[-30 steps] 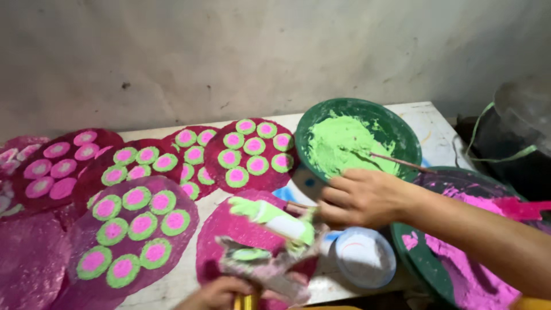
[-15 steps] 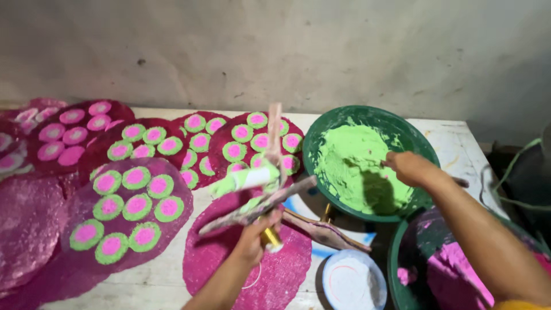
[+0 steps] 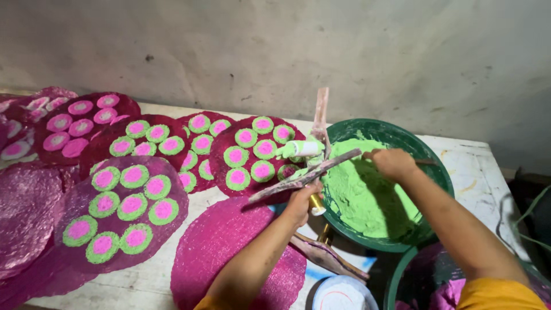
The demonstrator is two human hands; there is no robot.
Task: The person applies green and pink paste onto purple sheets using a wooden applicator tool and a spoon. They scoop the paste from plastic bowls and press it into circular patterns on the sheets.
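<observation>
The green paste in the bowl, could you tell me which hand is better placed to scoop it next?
Probably the right hand: it is already over the green paste in the bowl. The left hand holds the press beside the rim.

This looks like a small home food workshop, a back-room kitchen of sorts. A rough, stained plaster wall (image 3: 275,51) rises right behind a worn, paint-smeared table (image 3: 476,172). Pink mesh mats (image 3: 229,252) cover the table from its left edge to the middle, most carrying rows of round green cakes with pink centres (image 3: 133,205). A green basin (image 3: 390,189) of green batter sits near the right edge, with a second basin (image 3: 402,281) at the front corner.
</observation>
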